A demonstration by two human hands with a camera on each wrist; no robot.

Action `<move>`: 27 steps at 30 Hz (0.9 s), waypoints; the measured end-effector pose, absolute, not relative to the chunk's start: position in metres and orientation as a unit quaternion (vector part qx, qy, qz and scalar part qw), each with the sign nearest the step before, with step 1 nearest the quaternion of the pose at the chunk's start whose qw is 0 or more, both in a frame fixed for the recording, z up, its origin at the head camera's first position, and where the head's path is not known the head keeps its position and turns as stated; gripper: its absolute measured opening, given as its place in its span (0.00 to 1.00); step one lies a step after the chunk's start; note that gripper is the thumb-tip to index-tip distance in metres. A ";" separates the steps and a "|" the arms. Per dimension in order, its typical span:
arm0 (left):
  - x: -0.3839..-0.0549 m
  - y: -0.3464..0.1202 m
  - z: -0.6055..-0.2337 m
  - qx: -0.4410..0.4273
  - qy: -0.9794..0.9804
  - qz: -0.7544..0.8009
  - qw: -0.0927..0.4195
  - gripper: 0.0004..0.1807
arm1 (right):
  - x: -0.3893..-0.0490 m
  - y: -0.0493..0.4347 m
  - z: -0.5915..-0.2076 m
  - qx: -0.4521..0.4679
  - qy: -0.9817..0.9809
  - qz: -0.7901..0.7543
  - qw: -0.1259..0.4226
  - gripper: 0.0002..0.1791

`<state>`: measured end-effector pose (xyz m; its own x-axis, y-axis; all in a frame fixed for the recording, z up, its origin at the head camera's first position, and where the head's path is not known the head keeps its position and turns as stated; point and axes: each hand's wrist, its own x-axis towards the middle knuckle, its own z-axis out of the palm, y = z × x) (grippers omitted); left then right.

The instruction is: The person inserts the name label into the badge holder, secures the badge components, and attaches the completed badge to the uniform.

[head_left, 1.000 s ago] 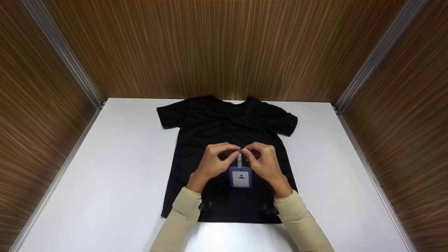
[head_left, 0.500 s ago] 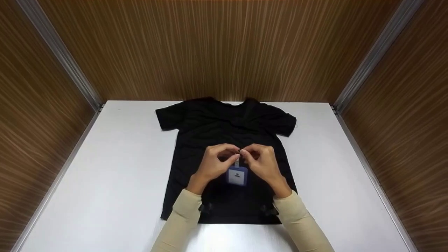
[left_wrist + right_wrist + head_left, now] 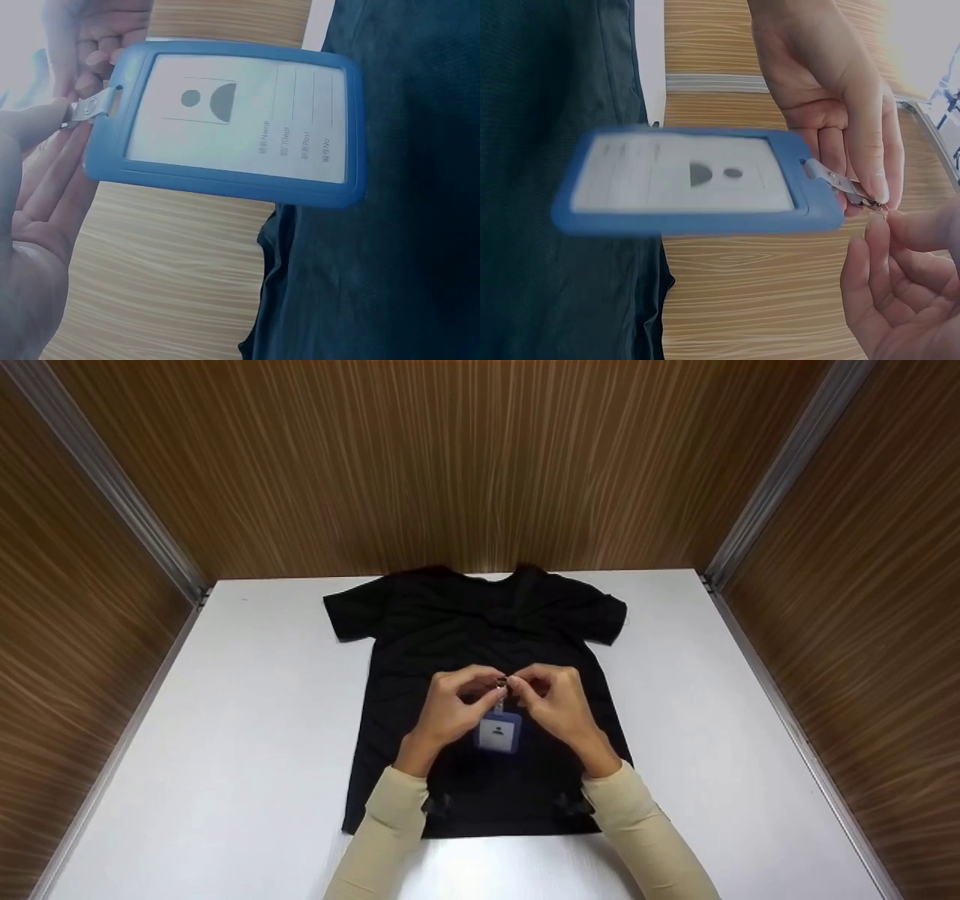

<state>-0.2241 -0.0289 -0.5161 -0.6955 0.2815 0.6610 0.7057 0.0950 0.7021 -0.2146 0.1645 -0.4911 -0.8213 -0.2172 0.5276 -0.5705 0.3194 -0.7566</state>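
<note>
A blue ID badge holder (image 3: 225, 193) with a white card (image 3: 615, 187) hangs by a short strap (image 3: 823, 174) and metal clip (image 3: 855, 190) over a black T-shirt (image 3: 480, 622). My left hand (image 3: 448, 709) pinches the clip between thumb and fingertips. Right against it, my right hand (image 3: 559, 705) pinches a thin coppery metal piece (image 3: 877, 209) at the clip's end; its exact kind I cannot tell. In the right wrist view the fingertips of both hands meet there. The holder swings free below the hands.
The T-shirt lies spread flat on a white table (image 3: 247, 720), collar toward the back. Wood-grain panels (image 3: 450, 465) stand behind and at both sides, with metal rails (image 3: 112, 480) at the corners.
Both hands keep their pinch at the clip. The badge holder has swung to the left and tilts a little; the whole view has shifted slightly.
</note>
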 end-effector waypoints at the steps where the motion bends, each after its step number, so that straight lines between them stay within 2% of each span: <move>1: -0.225 -0.030 -0.518 -0.346 -0.716 -0.577 0.187 0.09 | -0.215 0.164 -0.491 0.250 -0.795 0.528 0.166 0.06; 16: -0.229 -0.036 -0.521 -0.362 -0.716 -0.562 0.201 0.05 | -0.215 0.160 -0.492 0.248 -0.811 0.504 0.164 0.05; 27: -0.225 -0.031 -0.513 -0.354 -0.718 -0.561 0.210 0.07 | -0.216 0.167 -0.492 0.272 -0.816 0.487 0.154 0.07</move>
<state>-0.2250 -0.0309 -0.5131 -0.6607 0.2738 0.6989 0.7445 0.1204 0.6566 -0.2162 0.1666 -0.4916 -0.8044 -0.2947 0.5158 -0.5939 0.3782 -0.7101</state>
